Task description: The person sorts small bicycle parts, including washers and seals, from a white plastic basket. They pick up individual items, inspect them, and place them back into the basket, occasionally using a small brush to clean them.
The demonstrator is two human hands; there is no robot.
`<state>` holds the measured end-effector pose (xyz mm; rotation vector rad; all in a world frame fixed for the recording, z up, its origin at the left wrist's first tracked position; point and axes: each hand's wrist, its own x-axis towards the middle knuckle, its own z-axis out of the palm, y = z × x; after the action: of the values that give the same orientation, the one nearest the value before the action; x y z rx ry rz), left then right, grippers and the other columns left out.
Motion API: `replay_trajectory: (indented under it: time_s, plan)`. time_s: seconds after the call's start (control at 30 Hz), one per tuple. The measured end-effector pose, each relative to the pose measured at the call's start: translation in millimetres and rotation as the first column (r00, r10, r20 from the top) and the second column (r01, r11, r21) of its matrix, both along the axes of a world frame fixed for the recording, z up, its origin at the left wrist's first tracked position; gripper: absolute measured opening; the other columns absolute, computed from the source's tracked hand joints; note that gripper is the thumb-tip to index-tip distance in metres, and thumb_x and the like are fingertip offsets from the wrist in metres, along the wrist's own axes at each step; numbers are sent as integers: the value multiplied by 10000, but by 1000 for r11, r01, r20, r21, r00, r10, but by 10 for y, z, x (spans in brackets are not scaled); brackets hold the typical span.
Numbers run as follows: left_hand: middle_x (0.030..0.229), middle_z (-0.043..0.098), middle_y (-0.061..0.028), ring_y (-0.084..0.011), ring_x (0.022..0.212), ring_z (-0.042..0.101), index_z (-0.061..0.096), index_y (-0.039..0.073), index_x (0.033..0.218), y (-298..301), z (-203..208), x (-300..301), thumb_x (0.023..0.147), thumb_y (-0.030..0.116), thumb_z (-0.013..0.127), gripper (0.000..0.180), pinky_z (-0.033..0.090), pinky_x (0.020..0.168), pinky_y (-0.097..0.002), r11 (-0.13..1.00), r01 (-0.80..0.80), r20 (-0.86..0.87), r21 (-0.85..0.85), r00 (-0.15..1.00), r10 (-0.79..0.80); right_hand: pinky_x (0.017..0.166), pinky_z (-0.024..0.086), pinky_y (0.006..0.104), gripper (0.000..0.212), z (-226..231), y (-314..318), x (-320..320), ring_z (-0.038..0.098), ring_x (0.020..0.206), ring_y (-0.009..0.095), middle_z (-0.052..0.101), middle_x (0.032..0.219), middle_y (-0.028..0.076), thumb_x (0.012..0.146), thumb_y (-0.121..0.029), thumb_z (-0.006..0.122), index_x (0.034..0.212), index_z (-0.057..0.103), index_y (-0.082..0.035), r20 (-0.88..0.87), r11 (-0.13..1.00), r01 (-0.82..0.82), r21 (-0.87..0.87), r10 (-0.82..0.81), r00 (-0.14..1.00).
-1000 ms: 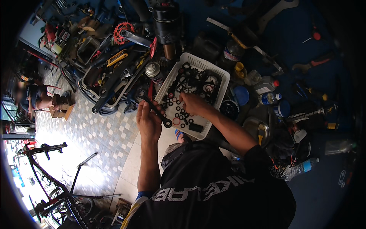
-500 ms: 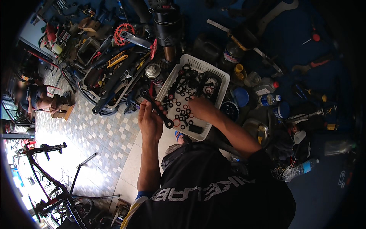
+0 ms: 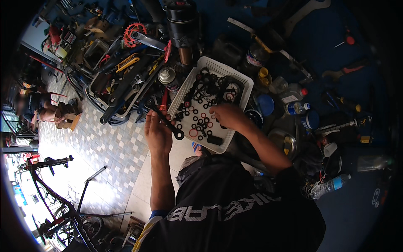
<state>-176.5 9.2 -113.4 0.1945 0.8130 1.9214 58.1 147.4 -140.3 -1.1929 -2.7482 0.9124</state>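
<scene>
My left hand [image 3: 158,135] is closed around a black link arm [image 3: 164,119] with a round eye at each end. It holds the arm aslant, just off the left edge of a white plastic basket [image 3: 230,145]. Inside the basket lie several small black rubber rings [image 3: 200,129], a few red rings [image 3: 193,132] and a heap of dark metal parts [image 3: 208,86]. My right hand [image 3: 228,116] reaches over the right side of the basket, its fingers bent together among the rings. Whatever its fingertips hold, if anything, is too small to make out.
Left of the basket stand a spray can [image 3: 167,75] and a bin crammed with bike parts and tools [image 3: 130,82]. Bottles [image 3: 294,108] and lids [image 3: 265,104] crowd the right. A bike frame [image 3: 52,195] stands lower left; another person [image 3: 35,107] sits far left.
My left hand has moved slightly left and down with the link arm, away from over the basket. My right hand has shifted a little to the right, still over the rings.
</scene>
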Motion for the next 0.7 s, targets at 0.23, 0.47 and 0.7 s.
replay_trajectory:
  time_s: [0.23,0.47,0.7]
  plan:
    - [1012,590,-36,-152,916,530,566,86,1211,-97,12,-149,1074,246,489,224,442,808,-342,1000,-9,-36,-1,999,9,799,548,440,176,342,103,191,707,931,318,733,1000,118,923,-101,618,1070,714,-90,-16,991,63,116,-61,998]
    - [994,595,-52,-165,897,542,549,74,1217,-123,7,-194,1076,214,481,210,467,788,-350,999,-32,-15,3,999,32,806,542,429,162,384,131,235,702,925,314,721,950,111,887,-112,662,1037,713,-78,-59,997,4,73,0,998]
    - [1017,586,-14,-138,925,520,577,101,1228,-93,-6,-149,1085,271,475,245,421,818,-337,1000,17,-43,0,999,-17,826,554,436,231,54,-137,0,689,974,297,689,1022,68,836,-183,699,1059,692,-123,129,944,-330,-31,331,935]
